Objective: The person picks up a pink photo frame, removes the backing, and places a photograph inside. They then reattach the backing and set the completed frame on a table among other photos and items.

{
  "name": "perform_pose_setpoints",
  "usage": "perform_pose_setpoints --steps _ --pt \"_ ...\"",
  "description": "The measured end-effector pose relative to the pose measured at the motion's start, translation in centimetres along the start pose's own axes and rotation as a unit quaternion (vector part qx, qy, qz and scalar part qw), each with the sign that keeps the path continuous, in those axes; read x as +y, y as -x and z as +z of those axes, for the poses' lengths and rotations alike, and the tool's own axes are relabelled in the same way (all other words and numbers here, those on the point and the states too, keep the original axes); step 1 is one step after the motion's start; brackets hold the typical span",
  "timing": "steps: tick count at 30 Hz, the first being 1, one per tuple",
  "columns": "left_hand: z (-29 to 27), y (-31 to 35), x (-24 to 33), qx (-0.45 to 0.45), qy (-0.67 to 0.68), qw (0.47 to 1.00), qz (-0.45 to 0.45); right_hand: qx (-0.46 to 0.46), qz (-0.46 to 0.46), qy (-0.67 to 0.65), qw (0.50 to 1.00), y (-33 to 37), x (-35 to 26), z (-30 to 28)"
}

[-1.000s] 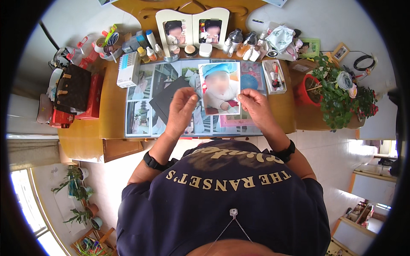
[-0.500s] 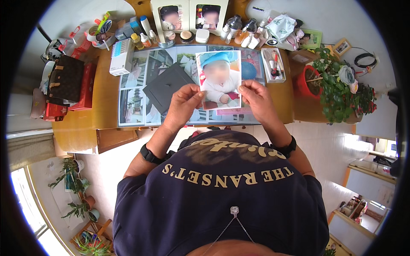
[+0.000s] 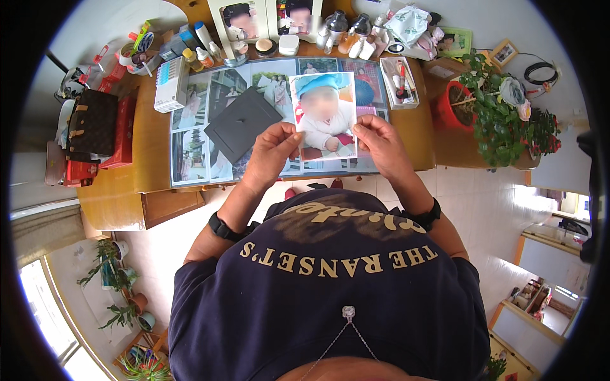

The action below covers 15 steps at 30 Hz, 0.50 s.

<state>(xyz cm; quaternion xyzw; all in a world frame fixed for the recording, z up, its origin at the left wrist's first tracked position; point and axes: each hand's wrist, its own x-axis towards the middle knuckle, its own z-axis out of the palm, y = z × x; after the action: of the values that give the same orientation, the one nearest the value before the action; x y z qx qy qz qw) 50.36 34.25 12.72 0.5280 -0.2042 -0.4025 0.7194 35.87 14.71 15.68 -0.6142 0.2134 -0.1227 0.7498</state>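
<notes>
Between both hands I hold up a photo print (image 3: 330, 133) of a person in a blue hat and white top. My left hand (image 3: 273, 154) pinches its lower left edge between thumb and fingers. At the lower right edge, my right hand (image 3: 384, 150) grips it the same way. The print is raised over the desk, its picture side toward me. Left of it lies a flat dark grey panel (image 3: 244, 125), like the back of a picture frame, set askew on a sheet of photos (image 3: 190, 149) covering the desk top.
Bottles and jars (image 3: 289, 45) line the back of the wooden desk (image 3: 149, 143), before a double picture frame (image 3: 218, 28). A white box (image 3: 171, 89) and brown handbag (image 3: 92, 124) stand left. On the right are an open box (image 3: 410, 100) and a red-potted plant (image 3: 455, 114).
The desk and its things have shifted slightly left and up in the view. My hands still hold the print, which sits marginally further left and higher.
</notes>
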Motion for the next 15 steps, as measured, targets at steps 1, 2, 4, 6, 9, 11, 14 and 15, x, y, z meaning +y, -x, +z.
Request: perform_pose_setpoints --steps 1,2,4,6,9,11,14,15 --pt "0.1 0.0 -0.2 0.001 -0.004 1.0 -0.001 -0.002 0.001 -0.002 1.0 0.1 0.1 -0.2" --pt "0.1 -0.1 -0.4 0.002 0.0 1.0 -0.007 -0.001 0.004 -0.004 1.0 0.2 0.2 -0.3" --pt "0.2 -0.3 -0.9 0.007 0.006 1.0 -0.025 -0.003 0.013 -0.014 1.0 0.4 0.5 -0.6" --pt "0.1 -0.5 -1.6 0.005 0.025 0.999 -0.044 -0.008 0.029 -0.019 0.999 0.5 0.8 -0.9" --pt "-0.7 -0.7 -3.0 -0.01 0.048 0.995 -0.081 -0.013 0.081 -0.001 0.997 1.0 1.9 -1.7" --pt "-1.6 -0.4 -4.1 -0.015 0.063 0.993 -0.103 -0.017 0.126 0.026 0.991 1.7 3.3 -2.4" --pt "-3.4 0.9 -5.9 0.021 0.058 0.984 -0.168 -0.083 0.192 0.045 0.977 3.1 5.7 -4.0" --pt "-3.8 1.1 -6.6 0.029 0.059 0.978 -0.199 -0.088 0.218 0.054 0.971 3.3 6.6 -4.3"
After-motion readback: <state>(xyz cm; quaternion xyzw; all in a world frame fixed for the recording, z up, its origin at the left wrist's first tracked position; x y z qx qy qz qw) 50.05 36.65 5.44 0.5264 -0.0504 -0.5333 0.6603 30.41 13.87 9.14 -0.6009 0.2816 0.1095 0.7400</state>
